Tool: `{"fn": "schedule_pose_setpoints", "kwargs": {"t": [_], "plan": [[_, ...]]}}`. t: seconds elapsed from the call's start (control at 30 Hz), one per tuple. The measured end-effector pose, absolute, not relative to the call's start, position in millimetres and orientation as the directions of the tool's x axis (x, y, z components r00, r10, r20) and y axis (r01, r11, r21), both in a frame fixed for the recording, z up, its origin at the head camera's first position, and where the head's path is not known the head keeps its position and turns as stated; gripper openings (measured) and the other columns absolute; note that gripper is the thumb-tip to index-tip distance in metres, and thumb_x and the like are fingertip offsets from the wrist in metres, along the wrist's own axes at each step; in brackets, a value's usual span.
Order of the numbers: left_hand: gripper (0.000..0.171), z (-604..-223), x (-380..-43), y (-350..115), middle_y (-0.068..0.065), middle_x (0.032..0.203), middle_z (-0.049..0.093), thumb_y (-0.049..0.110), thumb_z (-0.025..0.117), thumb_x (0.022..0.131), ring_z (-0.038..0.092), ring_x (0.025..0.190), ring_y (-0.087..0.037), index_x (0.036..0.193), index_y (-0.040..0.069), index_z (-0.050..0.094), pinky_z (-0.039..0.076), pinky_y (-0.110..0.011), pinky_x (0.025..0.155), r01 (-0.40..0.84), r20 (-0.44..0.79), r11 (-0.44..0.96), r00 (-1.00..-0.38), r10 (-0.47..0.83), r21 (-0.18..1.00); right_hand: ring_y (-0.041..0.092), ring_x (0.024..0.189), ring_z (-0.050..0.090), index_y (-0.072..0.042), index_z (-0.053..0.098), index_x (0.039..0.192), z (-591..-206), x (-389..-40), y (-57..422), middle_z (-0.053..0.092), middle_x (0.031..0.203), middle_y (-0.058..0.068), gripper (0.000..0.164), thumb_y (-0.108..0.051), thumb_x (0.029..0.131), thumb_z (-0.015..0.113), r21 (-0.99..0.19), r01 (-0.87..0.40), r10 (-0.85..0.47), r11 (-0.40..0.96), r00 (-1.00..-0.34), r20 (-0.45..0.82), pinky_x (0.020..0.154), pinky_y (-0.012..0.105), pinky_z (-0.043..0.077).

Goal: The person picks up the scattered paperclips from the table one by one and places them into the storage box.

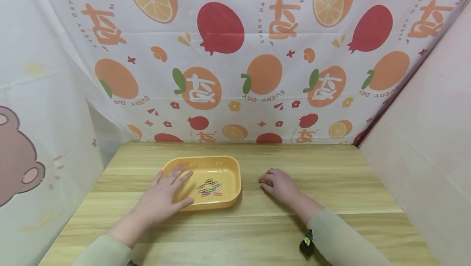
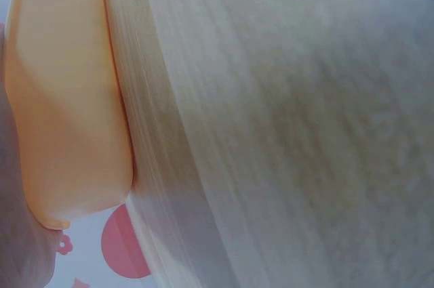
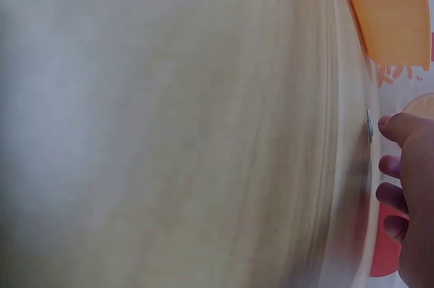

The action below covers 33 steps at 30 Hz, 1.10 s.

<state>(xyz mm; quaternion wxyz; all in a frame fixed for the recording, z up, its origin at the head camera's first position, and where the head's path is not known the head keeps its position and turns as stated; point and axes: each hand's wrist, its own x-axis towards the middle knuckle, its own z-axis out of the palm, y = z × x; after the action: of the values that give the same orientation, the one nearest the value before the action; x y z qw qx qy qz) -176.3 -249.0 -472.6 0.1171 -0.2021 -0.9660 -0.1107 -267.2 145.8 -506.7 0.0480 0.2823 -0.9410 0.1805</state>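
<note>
A yellow tray [image 1: 231, 176] holds several coloured paper clips [image 1: 209, 189]. My left hand [image 1: 163, 196] lies spread over the tray's left end, its fingers across the rim. The left wrist view shows the tray's outer wall [image 2: 68, 98] and a part of that hand [image 2: 24, 227] at the edge. To the right of the tray, my right hand [image 1: 279, 184] is low over the table beside a single pale paper clip [image 1: 259, 184]. In the right wrist view, this clip [image 3: 369, 126] lies just short of the fingertips of the loosely bent right hand [image 3: 415, 179].
Under everything is a wood-grain table [image 1: 235, 233]. A white fruit-print cloth [image 1: 228, 70] hangs behind its far edge, and pale cloths [image 1: 423, 135] hang at both sides. A black strap with a yellow mark [image 1: 307, 242] is by the right sleeve [image 1: 342, 237].
</note>
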Motion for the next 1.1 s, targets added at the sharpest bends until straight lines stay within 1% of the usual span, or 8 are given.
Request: {"fn": "schedule_pose_setpoints", "kwargs": {"t": [0.23, 0.5, 0.87, 1.1], "plan": [[0.080, -471.5, -176.0, -248.2, -0.010, 0.159, 0.033, 0.061, 0.063, 0.089, 0.027, 0.147, -0.034, 0.154, 0.021, 0.038, 0.005, -0.059, 0.119, 0.410, 0.252, 0.896, -0.897, 0.363, 0.169, 0.011, 0.097, 0.059, -0.024, 0.075, 0.113, -504.1, -274.4, 147.6, 0.064, 0.103, -0.009, 0.020, -0.029, 0.096, 0.067, -0.296, -0.589, -0.578, 0.752, -0.805, 0.133, 0.087, 0.036, 0.052], [0.080, -473.9, -174.6, -249.1, -0.011, 0.158, 0.035, 0.060, 0.065, 0.088, 0.029, 0.145, -0.035, 0.153, 0.020, 0.040, 0.005, -0.060, 0.119, 0.417, 0.276, 0.894, -0.889, 0.365, 0.162, 0.010, 0.091, 0.059, -0.022, 0.076, 0.109, -501.9, -278.4, 146.2, 0.063, 0.098, -0.008, 0.016, -0.025, 0.095, 0.068, -0.289, -0.632, -0.620, 0.719, -0.772, 0.144, 0.082, 0.034, 0.053], [0.081, -473.3, -174.8, -251.4, -0.009, 0.159, 0.032, 0.063, 0.062, 0.088, 0.027, 0.146, -0.034, 0.154, 0.022, 0.038, 0.002, -0.058, 0.120, 0.409, 0.258, 0.898, -0.896, 0.361, 0.164, 0.009, 0.088, 0.059, -0.023, 0.076, 0.099, -500.0, -282.6, 143.1, 0.062, 0.094, -0.010, 0.008, -0.024, 0.094, 0.069, -0.281, -0.618, -0.613, 0.734, -0.781, 0.117, 0.082, 0.033, 0.053], [0.080, -475.9, -175.1, -250.8, -0.010, 0.158, 0.034, 0.061, 0.063, 0.088, 0.029, 0.145, -0.035, 0.154, 0.023, 0.038, -0.001, -0.055, 0.120, 0.418, 0.281, 0.895, -0.887, 0.366, 0.153, 0.007, 0.081, 0.055, -0.021, 0.072, 0.094, -492.1, -285.5, 140.3, 0.058, 0.088, -0.010, 0.004, -0.024, 0.094, 0.070, -0.292, -0.576, -0.600, 0.763, -0.800, 0.009, 0.077, 0.032, 0.051]]}}
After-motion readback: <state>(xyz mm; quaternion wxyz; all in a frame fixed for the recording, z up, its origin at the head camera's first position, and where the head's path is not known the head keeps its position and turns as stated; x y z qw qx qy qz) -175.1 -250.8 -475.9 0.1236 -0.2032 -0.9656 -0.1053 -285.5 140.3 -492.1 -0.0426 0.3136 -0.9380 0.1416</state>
